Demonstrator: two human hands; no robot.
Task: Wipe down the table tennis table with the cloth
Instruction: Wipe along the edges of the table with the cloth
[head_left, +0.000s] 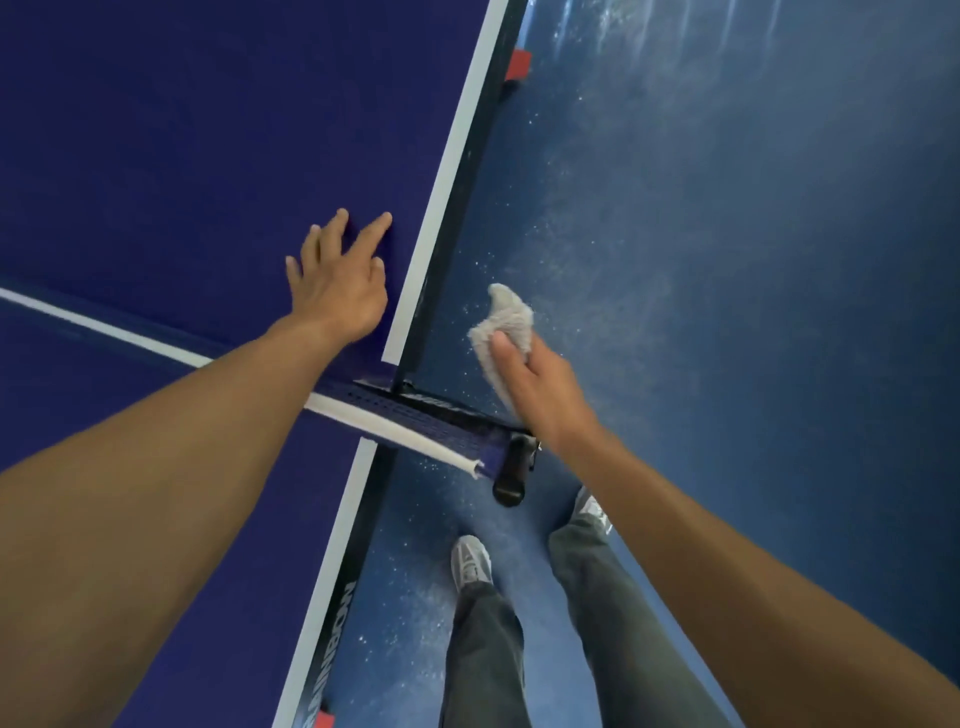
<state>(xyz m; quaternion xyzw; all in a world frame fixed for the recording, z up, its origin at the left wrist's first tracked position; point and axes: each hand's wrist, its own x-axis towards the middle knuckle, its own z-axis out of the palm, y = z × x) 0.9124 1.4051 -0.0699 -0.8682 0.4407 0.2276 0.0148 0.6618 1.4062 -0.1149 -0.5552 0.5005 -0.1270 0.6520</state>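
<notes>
Left hand (337, 291) lies flat on the table tennis table (182, 156), fingers straight and spread, holding nothing, palm down on the blue top just beyond the net (405, 421) and close inside the white side line (447, 171). Its forearm crosses over the net's white top band. Right of that, the net post (511, 467) juts past the table's edge, and just beyond the post, off the table and over the floor (727, 260), the right hand (540, 384) grips the grey-white cloth (506, 322), thumb pressed on its front, the other fingers behind it and mostly hidden, a loose corner poking up. So the cloth touches no part of the top; it hangs beside the edge, near the post. The step in hand looks like bringing the cloth onto the surface for a pass over the half beyond the net. To do it well, lift the cloth over the edge rather than drag it along the dark frame, spread it flatter under the palm so more of it meets the top, and wipe in long overlapping strokes away from the net, taking in the side line and the strip right against the net. The bracing hand should shift ahead of each stroke, and the forearm should ride clear of the net so the post is not tugged. Pale dust speckles the floor beyond the post, so any shaking-out seems best done there.
</notes>
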